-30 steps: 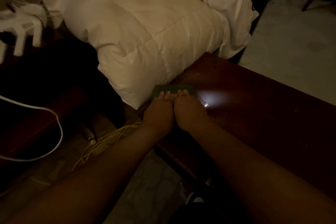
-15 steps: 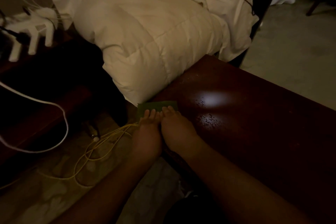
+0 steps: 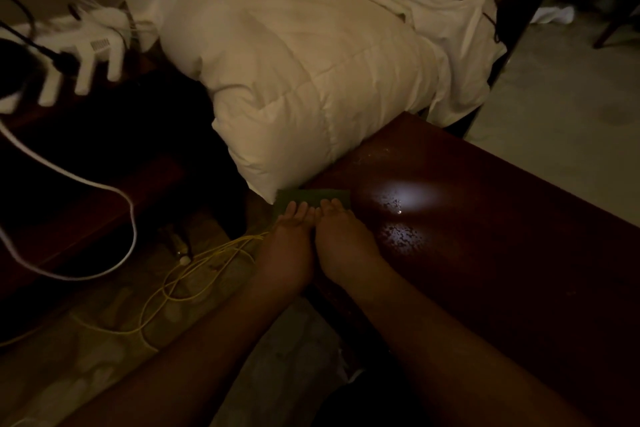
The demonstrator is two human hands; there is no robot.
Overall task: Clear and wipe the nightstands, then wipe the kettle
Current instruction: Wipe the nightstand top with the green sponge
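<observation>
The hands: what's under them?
A green cloth lies flat under both hands, left and right, at the corner of the dark wooden nightstand. Only its far strip shows beyond the fingers; the rest, and the wood beneath, is covered.

Single head-worn wide-angle view, aimed forward and steeply down over the near-left corner of the dark wooden nightstand (image 3: 485, 236)

The nightstand is seen from above and close by, its top filling the right half of the frame and running off the right and lower edges. Both forearms are seen entering from the bottom edge, so the camera is placed just behind and above them. Beyond the nightstand's far-left edge a white pillow (image 3: 304, 80) is taken in; to its left, floor and a yellow cable (image 3: 194, 267) are seen; past its far-right side, pale floor is shown. No second view is provided, so nothing is shared
</observation>
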